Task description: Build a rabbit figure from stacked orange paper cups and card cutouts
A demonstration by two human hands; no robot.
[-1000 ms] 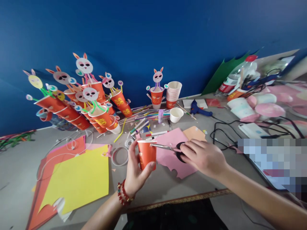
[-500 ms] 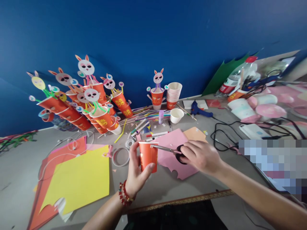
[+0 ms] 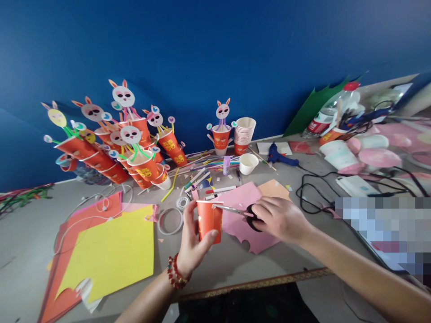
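My left hand (image 3: 195, 244) is wrapped round a red paper cup (image 3: 209, 222), its rim upward, held above the table's front part. In my right hand (image 3: 281, 220) is a pair of scissors (image 3: 251, 216) with black handles. Its blades reach left to the cup's right side, just under the white rim; whether they cut into the wall is too small to tell. Behind the cup lies pink paper (image 3: 235, 220) with a notched edge. A roll of tape (image 3: 170, 221) rests just left of my left hand.
Yellow paper (image 3: 117, 251) over red sheets lies at left. Red cups with rabbit faces (image 3: 144, 168) crowd the back left. A cup stack (image 3: 245, 132), white cup (image 3: 248, 163), markers (image 3: 220, 190) and a blue glue gun (image 3: 282, 156) stand or lie behind. Black cables (image 3: 305, 188) loop at right.
The view has shifted very slightly. Both hands keep their hold, and the scissors' blades stay at the same place by the cup's rim.
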